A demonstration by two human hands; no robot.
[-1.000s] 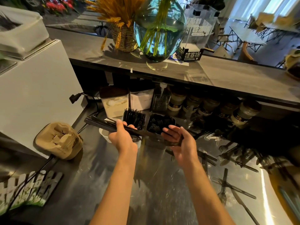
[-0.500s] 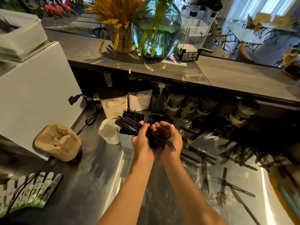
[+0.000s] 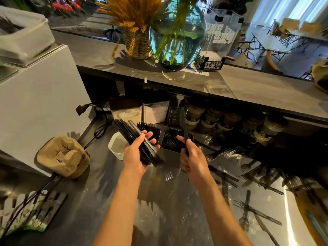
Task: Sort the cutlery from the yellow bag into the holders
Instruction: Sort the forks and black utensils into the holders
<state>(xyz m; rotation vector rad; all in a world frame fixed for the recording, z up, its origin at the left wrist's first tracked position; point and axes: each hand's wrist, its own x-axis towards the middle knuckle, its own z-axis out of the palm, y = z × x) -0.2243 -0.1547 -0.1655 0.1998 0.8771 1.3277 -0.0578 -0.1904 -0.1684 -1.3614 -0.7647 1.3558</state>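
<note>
Gripping a thick bundle of black cutlery [image 3: 136, 139] at centre-left of the frame, the left hand [image 3: 135, 154] has its fingers wrapped round the handles, which fan up and to the left over the white cup [image 3: 116, 145]. A bundle that loose could spill a piece onto the steel counter [image 3: 159, 201] if the grasp slackens. Just right of it stand the two black holders [image 3: 173, 145], already part filled. The right hand [image 3: 192, 157] clenches a single black knife [image 3: 184, 128] upright above the right-hand holder; dropped in carelessly, it could land among the wrong kind or tip the holder. More loose cutlery [image 3: 248, 174] lies scattered at centre-right, and the yellow bag [image 3: 308, 210] sits at the lower right edge.
</note>
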